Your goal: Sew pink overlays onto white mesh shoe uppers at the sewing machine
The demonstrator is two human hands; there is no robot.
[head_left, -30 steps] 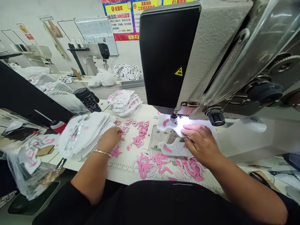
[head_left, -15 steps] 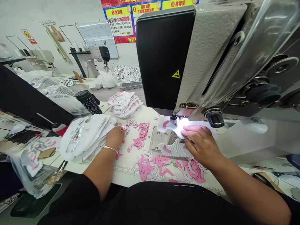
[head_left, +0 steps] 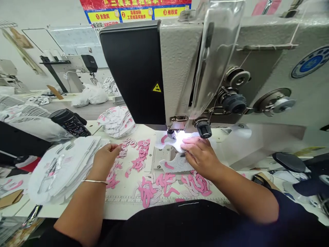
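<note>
The white mesh piece (head_left: pixel 174 161), marked with pink shapes, lies across the needle plate (head_left: pixel 159 158) of the sewing machine (head_left: pixel 136 72), its far end under the presser foot (head_left: pixel 171 134). It looks light, thin and soft, so it would likely buckle or creep rather than hold its shape; the surest hold is flat, with the fingertips close to the foot. The right hand (head_left: pixel 202 156) is closed on it that way, its fingers bearing down on the mesh. That hand, the foot and the lamp's glare hide the needle and part of the piece.

The left hand (head_left: pixel 106 159) is half closed above the worktop (head_left: pixel 123 210), its fingertips drawn together just beside the loose pink strips (head_left: pixel 138 161); whether they pinch a small scrap is too hard to make out. To its left lies a stack of white pieces (head_left: pixel 64 168), its lower layers hard to separate. Farther off are a heaped pile of similar pieces (head_left: pixel 117 121) and a black bottle (head_left: pixel 70 122).
</note>
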